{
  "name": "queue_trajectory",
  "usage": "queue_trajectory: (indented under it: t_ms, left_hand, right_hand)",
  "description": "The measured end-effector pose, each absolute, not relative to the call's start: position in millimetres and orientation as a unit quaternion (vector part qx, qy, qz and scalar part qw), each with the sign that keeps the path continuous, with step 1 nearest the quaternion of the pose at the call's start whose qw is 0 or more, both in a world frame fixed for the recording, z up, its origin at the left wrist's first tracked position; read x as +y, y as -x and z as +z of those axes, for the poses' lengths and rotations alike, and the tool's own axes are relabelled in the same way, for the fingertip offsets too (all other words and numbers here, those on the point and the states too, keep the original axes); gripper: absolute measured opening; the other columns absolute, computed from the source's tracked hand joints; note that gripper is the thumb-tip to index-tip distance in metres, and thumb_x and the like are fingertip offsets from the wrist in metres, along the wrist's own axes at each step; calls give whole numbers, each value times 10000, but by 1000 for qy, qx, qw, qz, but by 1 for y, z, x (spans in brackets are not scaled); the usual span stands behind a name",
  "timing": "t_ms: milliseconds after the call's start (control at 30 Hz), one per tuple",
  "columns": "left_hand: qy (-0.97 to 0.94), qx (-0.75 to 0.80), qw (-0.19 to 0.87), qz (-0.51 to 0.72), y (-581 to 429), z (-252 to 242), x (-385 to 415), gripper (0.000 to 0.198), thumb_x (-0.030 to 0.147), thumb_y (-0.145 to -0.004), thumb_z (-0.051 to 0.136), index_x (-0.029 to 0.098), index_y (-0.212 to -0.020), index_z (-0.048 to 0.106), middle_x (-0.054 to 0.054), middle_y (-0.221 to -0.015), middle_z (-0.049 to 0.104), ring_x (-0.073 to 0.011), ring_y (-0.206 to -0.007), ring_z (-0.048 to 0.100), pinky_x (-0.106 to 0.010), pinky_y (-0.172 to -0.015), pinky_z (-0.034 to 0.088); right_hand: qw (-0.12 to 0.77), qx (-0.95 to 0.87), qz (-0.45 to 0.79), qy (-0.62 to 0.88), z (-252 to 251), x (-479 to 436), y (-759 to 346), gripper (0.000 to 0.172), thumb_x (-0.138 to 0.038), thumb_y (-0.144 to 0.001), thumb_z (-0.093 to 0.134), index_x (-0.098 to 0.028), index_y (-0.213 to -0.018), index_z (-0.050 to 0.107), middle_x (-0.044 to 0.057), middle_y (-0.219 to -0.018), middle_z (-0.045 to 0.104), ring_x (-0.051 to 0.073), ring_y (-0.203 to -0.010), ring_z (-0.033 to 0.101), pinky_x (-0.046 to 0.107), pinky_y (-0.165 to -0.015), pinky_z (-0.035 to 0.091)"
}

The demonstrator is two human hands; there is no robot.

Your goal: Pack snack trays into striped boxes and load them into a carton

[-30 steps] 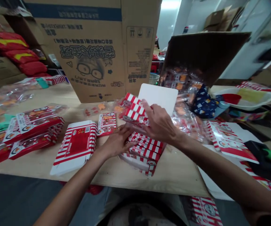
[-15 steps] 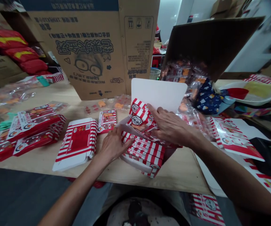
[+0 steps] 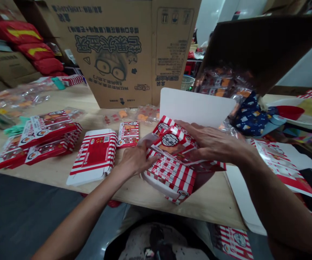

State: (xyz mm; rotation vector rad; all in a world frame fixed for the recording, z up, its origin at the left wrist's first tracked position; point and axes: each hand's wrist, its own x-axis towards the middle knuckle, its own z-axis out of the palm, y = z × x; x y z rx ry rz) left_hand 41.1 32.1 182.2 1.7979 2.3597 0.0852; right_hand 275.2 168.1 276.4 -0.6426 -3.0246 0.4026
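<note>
A display box (image 3: 195,104) stands in front of me with its white lid flap raised. Inside, several red-and-white striped small candy boxes (image 3: 172,173) are packed side by side. My left hand (image 3: 134,160) is closed on the left wall of the display box, its thumb over the rim by the packed boxes. My right hand (image 3: 212,141) is closed on a pair of tilted small candy boxes (image 3: 170,140) with a cartoon face, at the back of the display box. Its palm and fingers hide part of them.
Left of the display box lie a flattened striped box (image 3: 95,155), one small candy box (image 3: 128,134) and a pile of candy boxes (image 3: 47,133). A large cardboard carton (image 3: 118,54) stands behind. Bagged candies (image 3: 221,83) heap at right, beside a blue patterned cloth (image 3: 249,115).
The view has shifted, so most things sit a little further right. The candy boxes under my right hand have tipped lower over the packed ones. My left hand keeps its hold on the wall.
</note>
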Motion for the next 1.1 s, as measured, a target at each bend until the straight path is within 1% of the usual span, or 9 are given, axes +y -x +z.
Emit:
queue_trajectory:
  t_ms: [233, 400, 467, 567, 767, 833, 900, 1000, 1100]
  left_hand:
    - [-622, 770, 75, 119, -56, 191, 25, 611, 602, -885, 552, 173, -1314, 480, -156, -1069, 715, -372, -949, 711, -446, -770, 535]
    - [-543, 757, 83, 353, -24, 183, 25, 447, 506, -905, 543, 197, -1224, 492, -110, -1129, 666, -220, -769, 688, -368, -703, 549]
    - [-472, 749, 146, 442, -2, 176, 36, 437, 565, -901, 528, 194, -1129, 542, -87, -1071, 684, -197, -752, 677, -352, -706, 561]
    - [-416, 701, 313, 487, 9, 163, 58, 543, 680, -871, 519, 183, -1058, 632, -115, -1127, 715, -244, -985, 692, -387, -863, 570]
    - [-333, 545, 601, 481, -42, 138, 53, 743, 796, -866, 423, 195, -1237, 656, -142, -1219, 732, -336, -1149, 682, -470, -966, 559]
    - [-324, 572, 553, 512, -57, 134, 32, 787, 788, -911, 288, 196, -1327, 597, -147, -1308, 689, -339, -1208, 655, -492, -999, 543]
    - [-367, 642, 397, 544, -67, 133, 3, 723, 711, -962, 267, 203, -1419, 504, -151, -1445, 588, -331, -1322, 571, -521, -1083, 479]
    - [-562, 667, 95, 480, -79, 137, -37, 626, 563, -952, 512, 238, -1478, 414, -136, -1544, 480, -336, -1469, 389, -568, -1201, 315]
    - [-769, 565, -20, 299, -87, 142, -52, 674, 495, -894, 655, 247, -1477, 427, -114, -1506, 534, -349, -1476, 368, -566, -1220, 263]
  right_hand:
    - [-67, -962, 61, 256, 242, 167, -247, 588, -437, -917, 548, -229, -1456, 443, 147, -1021, 684, 293, -805, 672, 386, -708, 506]
    - [-42, -971, 137, 194, 235, 176, -257, 628, -486, -976, 450, -156, -1506, 380, 194, -1313, 647, 348, -1188, 622, 465, -981, 493]
    - [-26, -956, 121, 265, 237, 175, -270, 618, -477, -1011, 356, -134, -1526, 350, 211, -1304, 657, 365, -1199, 622, 497, -978, 491]
    - [-78, -933, 98, 336, 224, 171, -276, 579, -409, -1005, 359, -103, -1497, 383, 238, -1197, 694, 375, -1069, 681, 498, -888, 521]
    - [-60, -951, 190, 238, 182, 197, -249, 470, -263, -945, 433, -131, -1392, 488, 180, -1350, 614, 285, -1212, 606, 418, -1029, 474]
    - [-84, -947, 250, 181, 181, 210, -243, 378, -250, -947, 429, -148, -1277, 583, 142, -1311, 650, 262, -1188, 617, 404, -1047, 464]
    - [-97, -944, 264, 170, 184, 216, -240, 323, -273, -956, 435, -175, -1191, 634, 121, -1237, 693, 271, -1123, 645, 424, -1018, 478]
    - [-74, -959, 215, 172, 190, 207, -239, 299, -299, -932, 502, -215, -1188, 632, 106, -1162, 717, 292, -1050, 658, 440, -944, 505]
    - [-66, -974, 144, 165, 196, 186, -236, 406, -330, -903, 558, -219, -1294, 570, 131, -1170, 697, 296, -1027, 653, 423, -888, 522]
